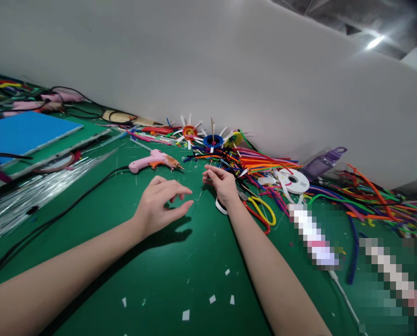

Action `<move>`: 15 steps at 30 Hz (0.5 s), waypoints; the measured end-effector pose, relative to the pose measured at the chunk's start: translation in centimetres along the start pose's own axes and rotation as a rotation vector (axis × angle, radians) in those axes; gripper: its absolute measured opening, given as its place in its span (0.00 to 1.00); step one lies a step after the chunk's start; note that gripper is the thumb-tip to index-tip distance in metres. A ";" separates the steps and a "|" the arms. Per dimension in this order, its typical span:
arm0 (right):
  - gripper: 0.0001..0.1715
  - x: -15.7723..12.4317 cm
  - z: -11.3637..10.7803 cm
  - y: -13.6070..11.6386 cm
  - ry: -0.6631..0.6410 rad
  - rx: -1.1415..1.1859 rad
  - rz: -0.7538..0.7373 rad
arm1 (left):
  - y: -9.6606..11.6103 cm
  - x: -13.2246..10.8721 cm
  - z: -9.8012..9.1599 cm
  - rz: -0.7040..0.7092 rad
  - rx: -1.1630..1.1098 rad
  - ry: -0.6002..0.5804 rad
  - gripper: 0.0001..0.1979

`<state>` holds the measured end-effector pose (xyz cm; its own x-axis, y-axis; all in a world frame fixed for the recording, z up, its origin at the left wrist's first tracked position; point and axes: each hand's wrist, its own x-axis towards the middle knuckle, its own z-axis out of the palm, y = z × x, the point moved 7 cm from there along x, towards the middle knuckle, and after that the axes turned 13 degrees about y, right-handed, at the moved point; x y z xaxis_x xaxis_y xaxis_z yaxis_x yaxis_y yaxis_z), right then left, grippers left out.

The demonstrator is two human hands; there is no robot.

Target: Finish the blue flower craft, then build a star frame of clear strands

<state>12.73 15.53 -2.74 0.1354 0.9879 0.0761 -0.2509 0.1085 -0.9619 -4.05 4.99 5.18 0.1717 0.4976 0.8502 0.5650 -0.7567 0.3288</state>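
Note:
My right hand (222,184) is closed in a pinch on a thin, pale wire-like strand (201,192), which slants down to the left; its exact kind is too fine to make out. To its left, my left hand (162,200) hovers over the green table with thumb and fingers apart and nothing between them. Just beyond the left hand lies a pink glue gun (150,161), its nozzle pointing right. Scissors with yellow and red handles (264,210) lie beside my right wrist. A loop of white strip (221,206) is partly hidden behind that wrist.
Flower-like pieces with white strips, one red-centred (189,132) and one blue (213,141), stand at the back. Right of them are orange pipe cleaners (264,162), a white tape roll (293,181) and a purple bottle (322,163). A blue board (29,133) and silvery strands (64,182) lie left.

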 end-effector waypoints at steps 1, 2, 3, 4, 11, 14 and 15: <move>0.18 0.0 0.0 0.0 0.000 0.000 0.000 | 0.0 -0.1 0.2 -0.015 -0.002 0.010 0.05; 0.18 0.0 0.0 0.0 0.000 0.001 0.001 | -0.1 -0.1 0.3 -0.027 -0.006 0.020 0.05; 0.18 0.0 0.0 0.0 -0.001 0.003 0.002 | -0.2 -0.1 0.3 -0.034 -0.013 0.030 0.05; 0.18 0.1 0.0 0.0 -0.002 0.005 0.001 | -0.3 -0.1 0.4 -0.038 -0.022 0.041 0.04; 0.16 0.1 0.1 0.0 -0.017 0.018 -0.001 | -0.4 0.0 0.7 -0.023 -0.077 0.025 0.02; 0.16 0.1 0.1 0.0 -0.016 0.018 0.007 | -0.3 -0.1 0.9 0.012 -0.081 0.010 0.02; 0.17 0.0 0.2 0.0 -0.015 0.019 0.009 | -0.2 -0.2 0.9 0.021 -0.081 0.009 0.01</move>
<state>12.58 15.59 -2.69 0.1182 0.9904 0.0714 -0.2702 0.1013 -0.9575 -3.46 5.48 4.58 0.1753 0.4777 0.8608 0.4943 -0.7989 0.3427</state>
